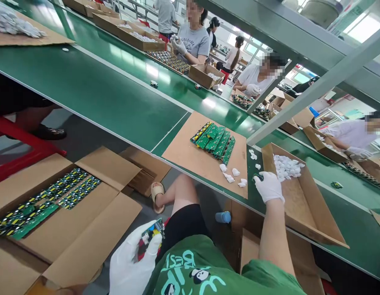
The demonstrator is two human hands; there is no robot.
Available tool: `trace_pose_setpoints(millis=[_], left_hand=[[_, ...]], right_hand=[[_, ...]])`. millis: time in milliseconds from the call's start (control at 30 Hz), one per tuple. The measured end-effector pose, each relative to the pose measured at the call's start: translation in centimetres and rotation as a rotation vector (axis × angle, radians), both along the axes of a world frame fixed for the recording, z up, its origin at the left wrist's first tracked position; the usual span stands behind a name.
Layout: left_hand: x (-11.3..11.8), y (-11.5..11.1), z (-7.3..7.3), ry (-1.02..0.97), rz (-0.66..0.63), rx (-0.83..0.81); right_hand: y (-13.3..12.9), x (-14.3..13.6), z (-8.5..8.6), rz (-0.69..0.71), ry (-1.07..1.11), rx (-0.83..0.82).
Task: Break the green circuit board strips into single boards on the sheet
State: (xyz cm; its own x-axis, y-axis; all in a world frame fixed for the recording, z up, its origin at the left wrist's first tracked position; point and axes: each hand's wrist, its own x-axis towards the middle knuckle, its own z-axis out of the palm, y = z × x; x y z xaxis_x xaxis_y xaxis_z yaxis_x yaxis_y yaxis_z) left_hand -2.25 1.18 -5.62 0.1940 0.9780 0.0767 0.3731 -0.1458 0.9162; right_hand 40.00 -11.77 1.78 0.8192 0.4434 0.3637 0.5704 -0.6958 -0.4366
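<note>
My left hand (133,258), in a white glove, is closed round a small circuit board (153,231) with blue and yellow parts, held above my lap. At the bench's near edge, my right hand (269,187), also gloved, is beside the open cardboard tray (300,200). Its fingers are bent round a small green board (258,177), mostly covered by the glove. White pieces (286,167) are heaped in the tray's far end. Green circuit boards (214,141) lie overlapped on a brown cardboard sheet (177,143), with several white pieces (229,178) in front of them.
A large open carton (94,209) of circuit boards stands at lower left. A slanted metal post (282,110) rises behind the sheet. Single boards (153,84) lie on the green belt beyond. Across it, people with gloved hands sit beside cardboard trays.
</note>
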Motion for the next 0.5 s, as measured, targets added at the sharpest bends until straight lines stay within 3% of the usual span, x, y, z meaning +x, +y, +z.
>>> trace_pose_setpoints(millis=[67, 133, 167, 233, 300, 333, 400, 500], left_hand=[[1.7, -0.1, 0.8, -0.196, 0.114, -0.126], [3.5, -0.3, 1.9, -0.372, 0.164, -0.137], [4.2, -0.4, 2.5, -0.434, 0.155, -0.118], [5.0, -0.8, 3.2, -0.512, 0.132, -0.030], [5.1, -1.3, 3.4, -0.512, 0.118, 0.055], [4.9, -1.5, 3.3, -0.483, 0.121, 0.086], [4.2, -1.8, 2.9, -0.393, 0.148, 0.122], [3.1, -1.7, 2.4, -0.263, 0.166, 0.171]], right_hand=[[1.6, -3.0, 0.6, 0.107, -0.084, 0.014], [3.8, -7.7, 1.0, 0.315, -0.099, 0.013], [5.1, -10.3, 0.9, 0.470, -0.051, -0.018], [7.4, -15.5, 0.1, 1.063, 0.224, -0.150], [9.3, -19.8, -1.2, 1.343, 0.402, -0.127], [10.0, -21.4, -1.8, 1.405, 0.484, -0.105], [10.8, -23.4, -2.6, 1.401, 0.595, -0.085], [10.8, -23.0, -2.3, 1.307, 0.663, -0.133]])
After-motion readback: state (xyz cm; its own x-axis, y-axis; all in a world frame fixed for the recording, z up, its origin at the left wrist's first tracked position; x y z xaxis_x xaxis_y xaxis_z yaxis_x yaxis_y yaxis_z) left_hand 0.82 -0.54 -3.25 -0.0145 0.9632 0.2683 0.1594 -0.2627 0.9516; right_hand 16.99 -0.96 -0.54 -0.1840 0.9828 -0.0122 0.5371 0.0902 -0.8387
